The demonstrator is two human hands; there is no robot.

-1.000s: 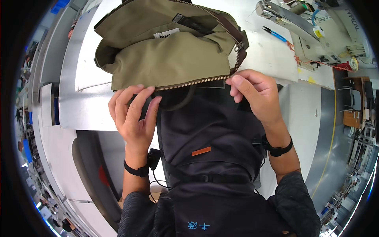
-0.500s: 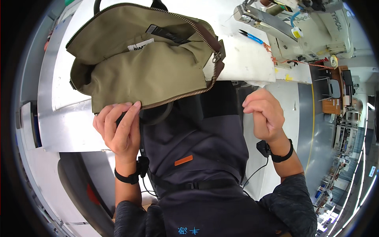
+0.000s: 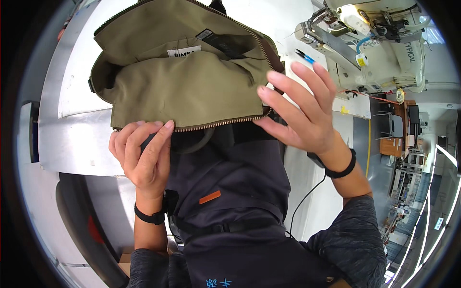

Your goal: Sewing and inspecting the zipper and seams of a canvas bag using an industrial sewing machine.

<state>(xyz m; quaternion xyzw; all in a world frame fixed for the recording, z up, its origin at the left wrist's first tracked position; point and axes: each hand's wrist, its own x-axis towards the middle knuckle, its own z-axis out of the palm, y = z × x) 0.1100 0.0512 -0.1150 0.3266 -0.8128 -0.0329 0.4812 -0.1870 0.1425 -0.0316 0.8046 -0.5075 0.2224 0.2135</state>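
While one bag (image 3: 192,91), two hands

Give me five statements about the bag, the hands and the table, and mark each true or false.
1. The left hand pinches the near zipper edge of the olive bag. True.
2. The right hand is clenched in a fist on the bag. False: its fingers are spread open, lifted over the bag's right corner.
3. A sewing machine stands on the table to the right of the bag. True.
4. The bag is bright red. False: it is olive green with a brass-coloured zipper.
5. Both wrists are bare. False: each wears a black band.
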